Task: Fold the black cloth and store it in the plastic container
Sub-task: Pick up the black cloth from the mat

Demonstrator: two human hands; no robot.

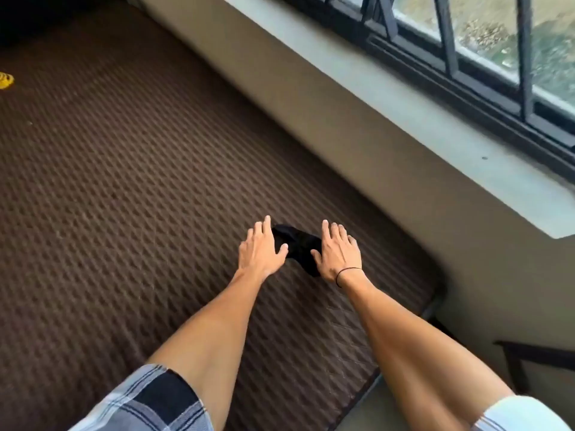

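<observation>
A small black cloth (299,246) lies bunched on the brown patterned mattress (124,181), near its right edge. My left hand (260,248) rests flat just left of the cloth, fingers spread, thumb touching the cloth's edge. My right hand (337,251), with a thin black band on the wrist, lies flat on the cloth's right side and covers part of it. Neither hand grips the cloth. No plastic container is in view.
A beige wall (357,126) and a grey window ledge (435,126) with black bars run along the mattress's right side. A yellow object (5,80) sits at the far left edge. A dark piece of furniture (535,359) stands at the lower right.
</observation>
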